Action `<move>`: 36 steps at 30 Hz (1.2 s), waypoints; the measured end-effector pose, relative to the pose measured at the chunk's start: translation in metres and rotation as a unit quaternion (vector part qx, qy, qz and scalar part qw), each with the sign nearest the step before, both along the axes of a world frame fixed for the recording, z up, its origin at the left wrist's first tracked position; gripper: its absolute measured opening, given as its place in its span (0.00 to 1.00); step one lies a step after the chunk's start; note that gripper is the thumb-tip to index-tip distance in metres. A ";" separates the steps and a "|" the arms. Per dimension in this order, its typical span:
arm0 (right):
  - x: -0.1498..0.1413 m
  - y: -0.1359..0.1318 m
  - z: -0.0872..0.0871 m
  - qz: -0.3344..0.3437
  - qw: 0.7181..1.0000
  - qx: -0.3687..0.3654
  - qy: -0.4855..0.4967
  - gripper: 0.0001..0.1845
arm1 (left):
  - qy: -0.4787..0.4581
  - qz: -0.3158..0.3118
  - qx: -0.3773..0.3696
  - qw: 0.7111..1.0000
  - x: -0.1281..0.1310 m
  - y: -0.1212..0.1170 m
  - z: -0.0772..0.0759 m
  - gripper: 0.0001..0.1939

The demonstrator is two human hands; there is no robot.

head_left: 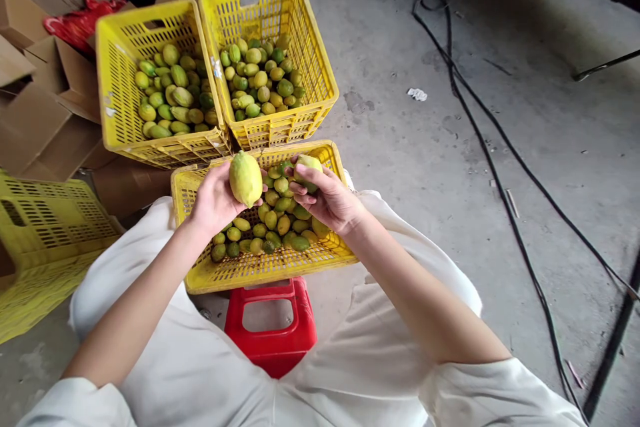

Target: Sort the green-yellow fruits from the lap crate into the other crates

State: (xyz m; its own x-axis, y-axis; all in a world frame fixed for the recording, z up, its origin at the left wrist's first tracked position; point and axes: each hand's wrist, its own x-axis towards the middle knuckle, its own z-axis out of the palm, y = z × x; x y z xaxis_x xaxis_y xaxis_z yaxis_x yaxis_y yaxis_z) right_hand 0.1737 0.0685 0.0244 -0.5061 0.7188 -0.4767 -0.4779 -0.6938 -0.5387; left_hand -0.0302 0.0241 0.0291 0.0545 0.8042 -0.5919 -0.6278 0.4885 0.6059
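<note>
Head view: left hand (216, 195) cradles a large yellow-green lemon (245, 179) on curled fingers, long axis running roughly away from the body. Right hand (331, 199) grips a greener lemon (309, 172), thumb across it; its axis is hard to tell. Both hands hang over the near crate (213, 281), between the knees. Rear-left crate (116, 110) lies ahead, nearer the left hand; rear-right crate (316, 57) nearer the right. Their front rims stand between. Red stool (273, 348) below; cardboard boxes (40, 137) left.

1 head-worn camera looks forward and down.
</note>
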 end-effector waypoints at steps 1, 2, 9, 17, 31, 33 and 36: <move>0.000 0.000 -0.001 -0.002 1.000 0.000 0.001 0.20 | -0.012 0.006 -0.011 1.000 0.000 0.000 0.001 0.18; 0.000 0.001 -0.001 -0.003 1.000 0.000 0.007 0.18 | -0.022 0.012 -0.018 1.000 0.000 0.001 0.002 0.19; 0.003 0.003 -0.002 -0.001 0.999 0.002 0.033 0.13 | 0.008 -0.027 0.040 0.999 -0.003 0.000 -0.009 0.23; -0.001 -0.004 0.003 -0.014 0.999 0.008 0.031 0.24 | 0.022 -0.011 0.063 0.998 -0.002 -0.003 -0.008 0.22; 0.000 -0.002 0.001 0.054 0.998 0.028 0.033 0.23 | 0.021 0.023 0.051 0.998 -0.002 -0.003 -0.009 0.27; 0.001 -0.002 0.002 0.074 0.996 0.032 0.028 0.23 | 0.021 0.013 0.063 0.998 -0.003 -0.005 -0.014 0.30; 0.002 0.000 0.001 0.078 0.996 0.035 0.013 0.21 | 0.011 -0.001 0.057 0.998 -0.002 -0.004 -0.014 0.29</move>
State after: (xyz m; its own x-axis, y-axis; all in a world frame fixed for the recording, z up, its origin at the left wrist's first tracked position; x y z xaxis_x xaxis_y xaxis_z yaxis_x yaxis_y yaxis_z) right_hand 0.1760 0.0685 0.0257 -0.6259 0.6615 -0.4132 -0.3814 -0.7217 -0.5777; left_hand -0.0323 0.0197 0.0149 0.0438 0.8658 -0.4984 -0.6138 0.4170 0.6704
